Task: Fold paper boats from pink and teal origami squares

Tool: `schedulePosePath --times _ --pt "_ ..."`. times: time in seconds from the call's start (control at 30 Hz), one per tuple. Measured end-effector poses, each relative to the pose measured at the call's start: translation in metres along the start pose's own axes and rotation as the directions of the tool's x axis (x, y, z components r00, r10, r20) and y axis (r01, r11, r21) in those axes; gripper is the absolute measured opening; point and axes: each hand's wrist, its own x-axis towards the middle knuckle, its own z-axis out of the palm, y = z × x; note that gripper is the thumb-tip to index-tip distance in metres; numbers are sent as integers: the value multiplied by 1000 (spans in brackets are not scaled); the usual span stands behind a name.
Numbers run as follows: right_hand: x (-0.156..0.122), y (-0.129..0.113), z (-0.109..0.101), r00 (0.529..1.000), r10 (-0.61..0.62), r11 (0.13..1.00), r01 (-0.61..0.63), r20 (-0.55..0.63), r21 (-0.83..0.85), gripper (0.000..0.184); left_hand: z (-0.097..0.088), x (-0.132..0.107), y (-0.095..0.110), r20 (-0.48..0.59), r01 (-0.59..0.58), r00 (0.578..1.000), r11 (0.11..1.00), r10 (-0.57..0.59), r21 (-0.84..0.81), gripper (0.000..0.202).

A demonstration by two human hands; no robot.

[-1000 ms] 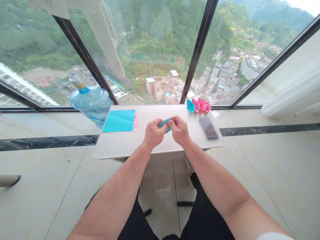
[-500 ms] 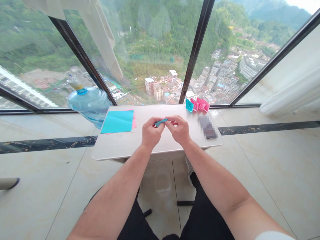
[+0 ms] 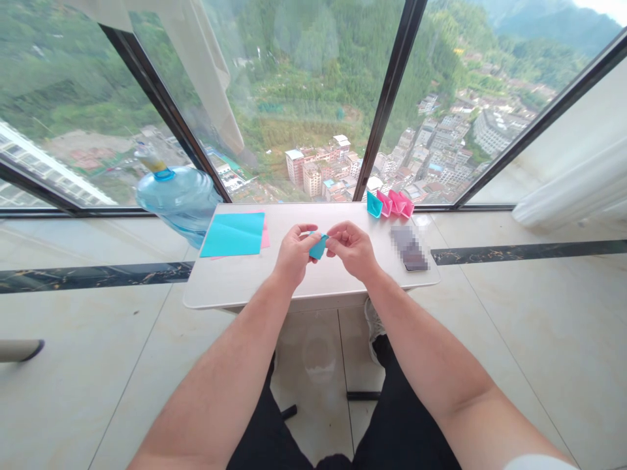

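Observation:
A small piece of folded blue paper (image 3: 318, 247) is held up above the middle of the table. My left hand (image 3: 294, 253) pinches its left side between thumb and fingers. On its upper right edge, my right hand (image 3: 353, 249) grips it with thumb and forefinger. To the left lies a flat sheet of blue paper (image 3: 234, 234), with pink paper (image 3: 265, 236) showing from under it. At the back right stand a blue folded paper boat (image 3: 373, 205) and several pink paper boats (image 3: 394, 203) in a row.
The white table (image 3: 245, 282) stands against tall windows. A dark, pixelated flat object (image 3: 409, 248) lies near its right edge. Left of the table is a big blue water bottle (image 3: 179, 199). My legs are below the table's front edge.
The folded blue paper has turned from nearly edge-on to showing a broad face. My right fingers have shifted along its right edge. The view has moved slightly.

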Motion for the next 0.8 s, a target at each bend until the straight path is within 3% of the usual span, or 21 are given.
schedulePosePath --times 0.2,0.4,0.6,0.8 --pt "0 5 -4 993 17 996 -7 116 -91 19 -9 5 3 -12 78 997 989 -78 124 37" --pt "-2 10 -8 985 24 978 12 168 -210 12 -17 6 12 46 -50 998 946 37 319 38" --pt "-3 9 -7 987 50 902 20 151 -432 9 -19 7 11 42 -102 995 959 94 266 40" --pt "-5 12 -4 993 -44 798 103 114 -594 4 -12 7 6 72 -73 995 984 62 163 38"
